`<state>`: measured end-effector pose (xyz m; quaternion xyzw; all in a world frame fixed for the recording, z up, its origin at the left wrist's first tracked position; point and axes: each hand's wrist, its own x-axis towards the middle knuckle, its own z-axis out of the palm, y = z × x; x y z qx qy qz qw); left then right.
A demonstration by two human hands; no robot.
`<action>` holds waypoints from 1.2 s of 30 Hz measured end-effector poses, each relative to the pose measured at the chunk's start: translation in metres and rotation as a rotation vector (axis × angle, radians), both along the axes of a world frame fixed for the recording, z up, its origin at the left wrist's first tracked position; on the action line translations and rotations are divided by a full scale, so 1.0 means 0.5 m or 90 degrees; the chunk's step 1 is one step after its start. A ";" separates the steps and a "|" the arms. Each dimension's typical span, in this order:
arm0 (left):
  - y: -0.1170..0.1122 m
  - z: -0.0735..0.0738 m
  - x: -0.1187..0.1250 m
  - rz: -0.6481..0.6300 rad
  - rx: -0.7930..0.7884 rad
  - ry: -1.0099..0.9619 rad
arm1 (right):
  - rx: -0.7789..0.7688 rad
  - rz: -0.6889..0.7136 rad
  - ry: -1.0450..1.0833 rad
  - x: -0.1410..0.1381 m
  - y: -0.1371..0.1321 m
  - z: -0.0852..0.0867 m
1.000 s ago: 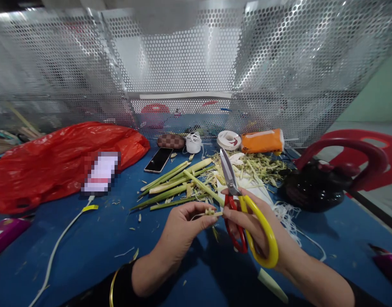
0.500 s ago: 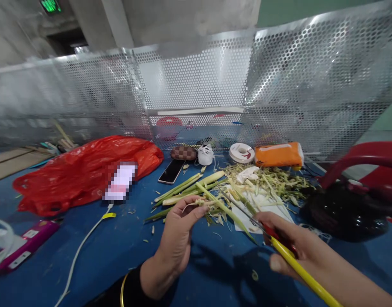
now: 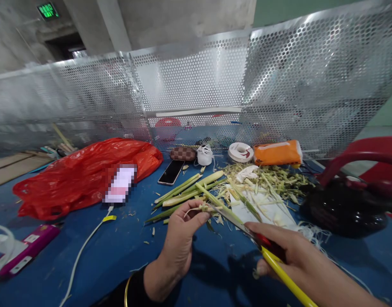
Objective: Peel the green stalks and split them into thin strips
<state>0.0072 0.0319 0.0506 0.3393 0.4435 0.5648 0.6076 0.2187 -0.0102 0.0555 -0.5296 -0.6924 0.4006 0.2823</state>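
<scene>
My left hand (image 3: 179, 238) pinches a small pale plant piece (image 3: 204, 207) between thumb and fingertips, with a thin strip curling from it. In my right hand (image 3: 288, 251) is a pair of scissors (image 3: 232, 218) with red and yellow handles. Their blade tips reach the plant piece beside my left fingertips; whether they touch it I cannot tell. Just beyond my hands lie several long green stalks (image 3: 192, 187). A heap of shredded green trimmings (image 3: 279, 181) spreads to the right, partly over a white paper sheet (image 3: 272, 209).
A red plastic bag (image 3: 83, 175) and a lit phone (image 3: 120, 185) lie left, near a purple power strip (image 3: 36, 245). Behind are a dark phone (image 3: 172, 172), checkered case (image 3: 183, 154), white spool (image 3: 240, 152) and orange pack (image 3: 277, 153). A black kettle (image 3: 346, 209) stands right.
My right hand has moved left with the scissors, bringing the blades to the plant piece. My left hand still pinches it in nearly the same place.
</scene>
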 end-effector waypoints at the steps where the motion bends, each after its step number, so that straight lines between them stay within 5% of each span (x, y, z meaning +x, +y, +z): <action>1: 0.000 0.000 0.000 -0.002 -0.001 0.005 | 0.002 0.007 -0.006 0.001 0.001 -0.001; 29: 0.006 -0.007 0.001 0.020 0.023 0.021 | -0.009 0.080 -0.029 0.010 0.005 -0.007; 36: 0.006 -0.006 0.001 0.024 0.016 -0.009 | -0.005 -0.003 0.051 0.018 0.007 -0.017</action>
